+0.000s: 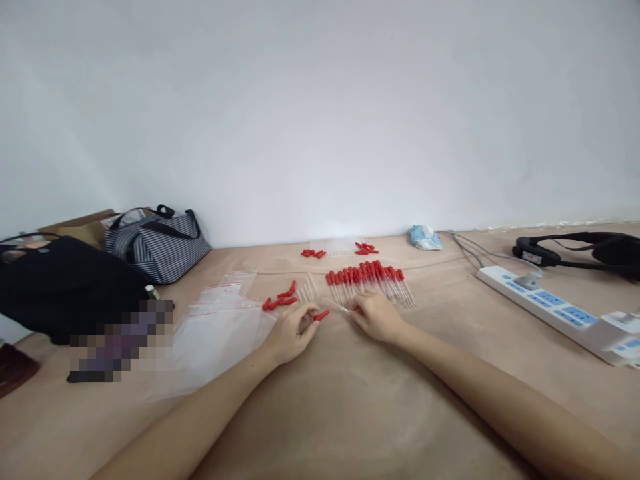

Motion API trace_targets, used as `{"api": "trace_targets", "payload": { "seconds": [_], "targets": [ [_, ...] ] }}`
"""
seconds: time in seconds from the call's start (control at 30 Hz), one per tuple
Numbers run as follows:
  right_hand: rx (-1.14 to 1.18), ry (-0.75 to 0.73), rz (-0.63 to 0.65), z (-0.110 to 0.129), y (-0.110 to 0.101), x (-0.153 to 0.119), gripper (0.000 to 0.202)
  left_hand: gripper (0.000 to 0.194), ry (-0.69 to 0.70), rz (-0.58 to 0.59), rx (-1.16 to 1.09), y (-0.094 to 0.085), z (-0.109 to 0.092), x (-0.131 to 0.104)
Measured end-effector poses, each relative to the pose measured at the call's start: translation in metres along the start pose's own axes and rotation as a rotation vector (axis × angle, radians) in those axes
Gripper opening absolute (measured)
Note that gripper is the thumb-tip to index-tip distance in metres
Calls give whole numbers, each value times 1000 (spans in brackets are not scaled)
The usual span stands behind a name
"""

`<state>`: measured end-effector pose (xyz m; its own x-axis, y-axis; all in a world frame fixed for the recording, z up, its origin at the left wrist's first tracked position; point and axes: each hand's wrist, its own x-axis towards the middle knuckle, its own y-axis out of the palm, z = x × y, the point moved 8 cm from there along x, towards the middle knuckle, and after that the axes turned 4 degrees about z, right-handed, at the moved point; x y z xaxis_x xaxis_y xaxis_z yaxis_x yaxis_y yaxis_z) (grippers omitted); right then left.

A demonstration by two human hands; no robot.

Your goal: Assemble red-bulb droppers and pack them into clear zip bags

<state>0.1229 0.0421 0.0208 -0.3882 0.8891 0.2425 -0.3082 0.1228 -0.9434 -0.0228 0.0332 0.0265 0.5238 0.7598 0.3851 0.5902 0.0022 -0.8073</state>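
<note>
Between the thumb and fingers of my left hand (294, 331) is a red rubber bulb (321, 315), its tip pointing right. My right hand (375, 316) pinches a thin clear dropper tube (337, 305), which points left toward the bulb; the two are apart. Just behind my right hand lies a row of droppers with red bulbs (364, 273), side by side. Several loose red bulbs (280, 303) lie beyond my left hand, next to a few bare clear tubes (307, 288).
Clear zip bags (215, 340) lie left of my left hand. More red bulbs (367, 249) sit by the wall. A striped bag (160, 247) and a black bag (75, 287) stand at left. On the right are a power strip (550, 310), a headset (575, 250) and a tissue pack (425, 237).
</note>
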Motion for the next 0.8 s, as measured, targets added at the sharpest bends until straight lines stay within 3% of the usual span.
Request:
{"api": "trace_targets", "payload": {
  "seconds": [0.1,0.2,0.33,0.47,0.67,0.8],
  "targets": [
    [-6,-105,-10,-16,-5,-30,15,14,34,120,-28,11,-8,-2],
    [17,-131,-16,-26,-9,-43,15,16,29,160,-40,16,-11,-3],
    [129,-127,-17,-25,-10,-39,10,12,-4,139,-20,14,-13,-2],
    [235,-57,-4,-22,-4,-29,20,18,-56,159,40,17,-17,1],
    [113,41,4,-19,7,-27,16,9,-102,123,56,13,-21,4],
    [175,44,-48,-15,7,-31,15,7,-120,117,0,10,-20,3]
  ]
}}
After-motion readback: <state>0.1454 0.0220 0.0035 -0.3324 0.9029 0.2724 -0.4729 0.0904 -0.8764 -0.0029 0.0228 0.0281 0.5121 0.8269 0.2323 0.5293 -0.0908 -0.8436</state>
